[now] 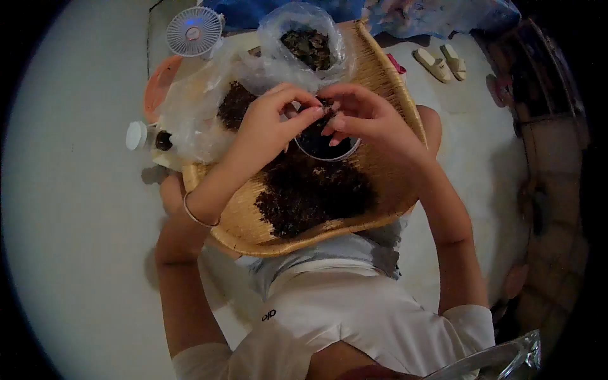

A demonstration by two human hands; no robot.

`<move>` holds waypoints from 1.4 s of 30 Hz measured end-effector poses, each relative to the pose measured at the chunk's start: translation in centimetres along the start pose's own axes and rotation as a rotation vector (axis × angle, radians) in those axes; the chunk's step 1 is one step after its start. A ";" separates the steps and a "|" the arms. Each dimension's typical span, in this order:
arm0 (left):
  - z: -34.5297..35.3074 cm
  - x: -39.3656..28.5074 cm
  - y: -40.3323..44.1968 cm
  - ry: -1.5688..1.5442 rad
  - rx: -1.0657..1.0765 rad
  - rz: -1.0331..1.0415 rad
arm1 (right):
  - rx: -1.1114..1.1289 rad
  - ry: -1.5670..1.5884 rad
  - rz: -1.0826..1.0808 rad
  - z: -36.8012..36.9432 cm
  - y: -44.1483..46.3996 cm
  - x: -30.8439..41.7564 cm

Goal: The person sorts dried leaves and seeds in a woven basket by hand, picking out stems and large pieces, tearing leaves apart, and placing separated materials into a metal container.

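Both my hands meet above a round tub (329, 158) with a pale rim and dark contents. My left hand (285, 114) is closed in a pinch, its fingertips almost against those of my right hand (361, 117), which is pinching too. Whatever small bit lies between the fingers is too small to name. The tub stands on a woven tray (240, 218) across my lap. In front of it spreads a heap of dark brown, crumbly material (310, 196). More dark material (235, 106) lies beyond my left hand.
An open clear bag (310, 47) of dark, leafy-looking pieces sits at the tray's far side. Another clear bag (202, 120) lies left, near a white-lidded jar (142, 136). A small fan (193, 31) and orange basin (163, 82) are farther left; slippers (440, 64) lie right.
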State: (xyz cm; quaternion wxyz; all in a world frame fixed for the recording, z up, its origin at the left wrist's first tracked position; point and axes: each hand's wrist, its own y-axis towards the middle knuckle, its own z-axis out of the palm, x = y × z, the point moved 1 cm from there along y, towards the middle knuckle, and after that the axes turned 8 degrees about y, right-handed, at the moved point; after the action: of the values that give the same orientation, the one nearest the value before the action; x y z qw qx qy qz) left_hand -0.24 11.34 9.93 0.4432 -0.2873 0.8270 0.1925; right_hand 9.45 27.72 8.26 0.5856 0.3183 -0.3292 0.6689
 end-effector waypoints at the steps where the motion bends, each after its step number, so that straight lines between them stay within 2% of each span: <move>1: -0.2 0.2 0.0 -0.005 0.001 0.014 | -0.002 -0.075 -0.011 0.3 0.3 0.1; 4: 0.3 0.7 0.5 -0.016 0.052 -0.029 | -0.037 -0.151 0.002 -0.7 0.4 -0.2; 6: 0.4 0.5 0.4 -0.196 0.140 -0.169 | -0.062 -0.169 0.022 -1.0 0.4 -0.3; 15: 0.3 1.4 0.6 -0.345 0.206 -0.189 | -0.057 -0.142 0.036 -1.4 0.6 -0.2; 42: 0.3 1.5 0.3 -0.398 0.317 -0.282 | -0.114 -0.180 0.051 -1.1 0.6 -0.3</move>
State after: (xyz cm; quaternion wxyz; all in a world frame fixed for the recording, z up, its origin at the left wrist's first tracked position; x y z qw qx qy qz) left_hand -0.92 11.26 8.48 0.6585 -0.2831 0.6955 0.0499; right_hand 8.83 28.40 7.33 0.5536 0.3348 -0.4259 0.6325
